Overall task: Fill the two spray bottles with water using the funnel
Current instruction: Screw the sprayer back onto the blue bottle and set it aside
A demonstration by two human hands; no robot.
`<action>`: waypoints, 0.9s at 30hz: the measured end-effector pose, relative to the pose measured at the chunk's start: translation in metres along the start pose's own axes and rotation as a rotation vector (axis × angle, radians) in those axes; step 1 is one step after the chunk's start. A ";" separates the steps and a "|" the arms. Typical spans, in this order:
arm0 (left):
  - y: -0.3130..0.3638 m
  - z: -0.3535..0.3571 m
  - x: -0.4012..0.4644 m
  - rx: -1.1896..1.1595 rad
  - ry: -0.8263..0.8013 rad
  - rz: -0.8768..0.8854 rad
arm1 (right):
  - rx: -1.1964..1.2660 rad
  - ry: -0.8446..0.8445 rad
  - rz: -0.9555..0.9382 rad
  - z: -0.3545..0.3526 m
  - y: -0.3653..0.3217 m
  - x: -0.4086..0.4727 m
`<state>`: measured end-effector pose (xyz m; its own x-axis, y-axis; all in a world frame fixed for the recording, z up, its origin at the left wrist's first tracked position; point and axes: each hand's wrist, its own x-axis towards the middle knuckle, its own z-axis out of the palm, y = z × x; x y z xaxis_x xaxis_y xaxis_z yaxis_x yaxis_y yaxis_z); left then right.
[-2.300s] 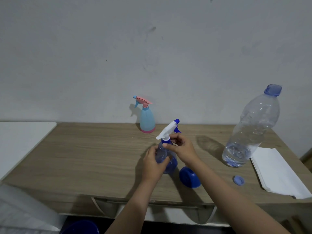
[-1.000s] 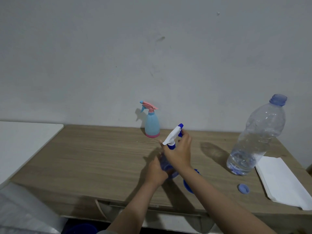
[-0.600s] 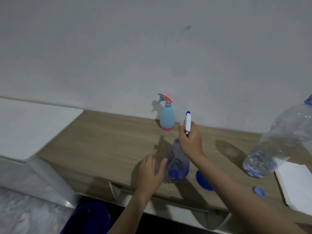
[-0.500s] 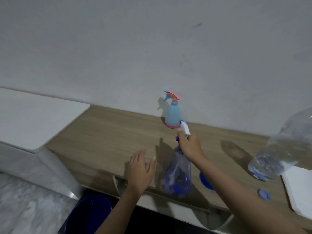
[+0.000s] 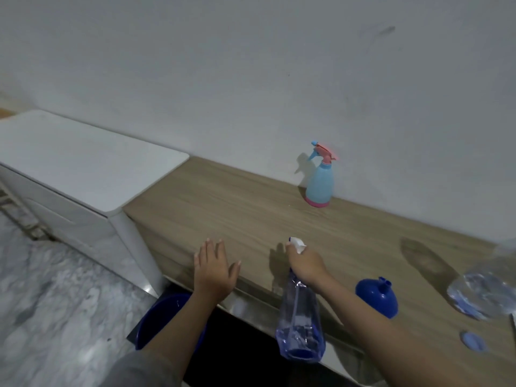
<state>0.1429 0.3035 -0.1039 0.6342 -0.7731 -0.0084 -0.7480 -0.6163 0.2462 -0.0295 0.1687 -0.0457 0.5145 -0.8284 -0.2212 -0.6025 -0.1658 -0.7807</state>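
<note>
My right hand [image 5: 305,265] grips the white spray head of a clear blue spray bottle [image 5: 300,325]. The bottle hangs in the air past the table's front edge, its base toward me. My left hand [image 5: 213,270] hovers open above the front edge, fingers spread, holding nothing. A light blue spray bottle [image 5: 320,182] with a pink trigger and base stands upright by the wall. The blue funnel [image 5: 378,297] lies mouth down on the table, right of my right forearm. A large clear water bottle [image 5: 485,291] stands at the right edge, partly cut off.
The wooden table [image 5: 237,208] runs along a grey wall. A small blue cap [image 5: 473,340] lies near its front right. A white cabinet [image 5: 75,163] adjoins the table's left end. A dark blue bucket [image 5: 160,319] sits on the marble floor below the table edge.
My left hand let go of the clear blue bottle and opened. My right hand carried the bottle by its head off the table toward me and lower. The view swung left and down.
</note>
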 end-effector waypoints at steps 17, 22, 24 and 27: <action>0.008 0.010 -0.017 -0.099 0.032 0.071 | -0.045 -0.029 0.140 -0.021 0.023 -0.032; 0.032 0.013 -0.016 -0.175 0.031 0.122 | -0.042 0.007 0.167 -0.036 0.043 -0.039; 0.045 0.010 -0.013 -0.209 0.009 0.149 | -0.016 0.059 0.152 -0.044 0.040 -0.040; 0.070 0.003 -0.007 -0.252 0.032 0.198 | 0.118 0.186 0.108 -0.058 0.031 -0.038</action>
<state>0.0852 0.2650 -0.0890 0.4896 -0.8669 0.0933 -0.7882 -0.3943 0.4725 -0.1030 0.1638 -0.0282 0.3227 -0.9242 -0.2043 -0.5670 -0.0159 -0.8236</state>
